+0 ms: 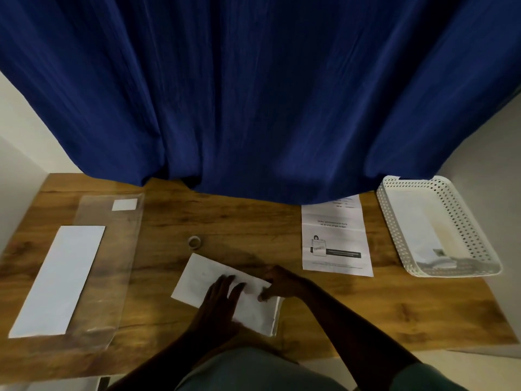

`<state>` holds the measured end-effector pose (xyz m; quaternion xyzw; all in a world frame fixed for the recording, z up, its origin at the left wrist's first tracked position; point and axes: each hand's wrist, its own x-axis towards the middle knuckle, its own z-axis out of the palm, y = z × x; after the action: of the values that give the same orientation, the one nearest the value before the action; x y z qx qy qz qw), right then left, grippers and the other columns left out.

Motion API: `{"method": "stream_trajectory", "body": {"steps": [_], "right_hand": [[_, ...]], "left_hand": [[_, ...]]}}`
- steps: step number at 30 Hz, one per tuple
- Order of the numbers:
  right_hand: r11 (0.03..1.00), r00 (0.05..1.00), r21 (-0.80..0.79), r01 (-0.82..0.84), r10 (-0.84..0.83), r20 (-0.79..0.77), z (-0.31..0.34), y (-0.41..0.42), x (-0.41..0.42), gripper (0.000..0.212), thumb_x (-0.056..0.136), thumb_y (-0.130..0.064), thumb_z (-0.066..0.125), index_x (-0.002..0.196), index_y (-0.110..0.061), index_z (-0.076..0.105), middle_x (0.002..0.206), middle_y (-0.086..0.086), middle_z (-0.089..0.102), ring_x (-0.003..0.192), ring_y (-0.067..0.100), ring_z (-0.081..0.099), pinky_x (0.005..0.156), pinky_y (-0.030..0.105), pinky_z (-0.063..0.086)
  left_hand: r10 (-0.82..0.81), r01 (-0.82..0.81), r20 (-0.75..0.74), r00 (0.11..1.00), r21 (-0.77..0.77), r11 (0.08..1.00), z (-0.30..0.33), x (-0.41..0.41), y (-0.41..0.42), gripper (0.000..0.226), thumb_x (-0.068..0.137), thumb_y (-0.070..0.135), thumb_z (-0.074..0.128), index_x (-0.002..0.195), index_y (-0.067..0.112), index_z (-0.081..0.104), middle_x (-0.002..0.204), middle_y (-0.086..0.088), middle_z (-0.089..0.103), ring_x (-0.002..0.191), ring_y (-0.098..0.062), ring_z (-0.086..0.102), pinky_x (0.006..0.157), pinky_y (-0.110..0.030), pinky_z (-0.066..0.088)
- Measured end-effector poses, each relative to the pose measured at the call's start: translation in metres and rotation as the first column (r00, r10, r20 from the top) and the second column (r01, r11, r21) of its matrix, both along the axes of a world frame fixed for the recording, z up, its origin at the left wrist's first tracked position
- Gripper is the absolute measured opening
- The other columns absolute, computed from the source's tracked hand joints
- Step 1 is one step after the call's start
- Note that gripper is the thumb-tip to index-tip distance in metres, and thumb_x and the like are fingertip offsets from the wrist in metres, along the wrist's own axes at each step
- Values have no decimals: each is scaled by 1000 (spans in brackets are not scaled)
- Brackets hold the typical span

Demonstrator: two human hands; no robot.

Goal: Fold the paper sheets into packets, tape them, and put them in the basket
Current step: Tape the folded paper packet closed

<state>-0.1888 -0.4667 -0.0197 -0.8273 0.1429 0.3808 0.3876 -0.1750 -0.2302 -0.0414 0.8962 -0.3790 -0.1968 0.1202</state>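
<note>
On a wooden table (pixel 174 218), the left hand (pixel 218 301) presses flat, fingers straight, on a folded paper (pixel 197 280) near the front edge. The right hand (pixel 277 283) pinches its right end. A tape roll (pixel 194 242) lies just behind; a white basket (pixel 439 224) sits far right.

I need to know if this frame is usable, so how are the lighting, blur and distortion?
Head view: dim, warm light; the hands are dark, the left hand and right hand slightly motion-blurred on the folded white paper sheet. Wide-angle distortion bows the wooden table edges and blue curtain. Print on the leaflet is too soft to read.
</note>
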Motion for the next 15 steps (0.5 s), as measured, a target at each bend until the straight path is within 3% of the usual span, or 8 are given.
{"method": "stream_trajectory", "body": {"steps": [3,7,11,15], "right_hand": [[996,996,51,79,-76,-54,4,-12,-6,43,86,-23,74,126,-13,60,120,9,65,104,25,67,79,36,61],[970,975,97,221,-221,-10,26,-42,-23,45,88,-21,72,129,-12,57,121,9,64,105,27,67,67,34,62],[922,917,129,364,-379,121,53,-88,-55,38,87,-24,74,122,-16,62,106,-1,69,90,13,69,65,30,62],[789,749,181,587,-614,247,75,-139,-104,40,82,-27,80,120,-22,66,102,5,73,90,22,72,67,48,63]], "left_hand": [[-15,14,-19,1000,-23,1000,5,0,-1,95,74,59,68,152,26,25,160,-9,25,147,-31,24,119,-52,23],[-97,97,9,995,-119,988,22,2,-14,93,80,58,59,156,29,14,165,-4,7,152,-25,3,123,-48,7],[-69,87,99,993,-194,977,38,8,-47,85,82,52,63,153,21,29,162,-10,22,150,-30,17,119,-49,21],[-139,158,103,985,-201,967,40,14,-89,85,84,50,62,154,21,23,162,-10,17,150,-28,16,120,-48,23]]}}
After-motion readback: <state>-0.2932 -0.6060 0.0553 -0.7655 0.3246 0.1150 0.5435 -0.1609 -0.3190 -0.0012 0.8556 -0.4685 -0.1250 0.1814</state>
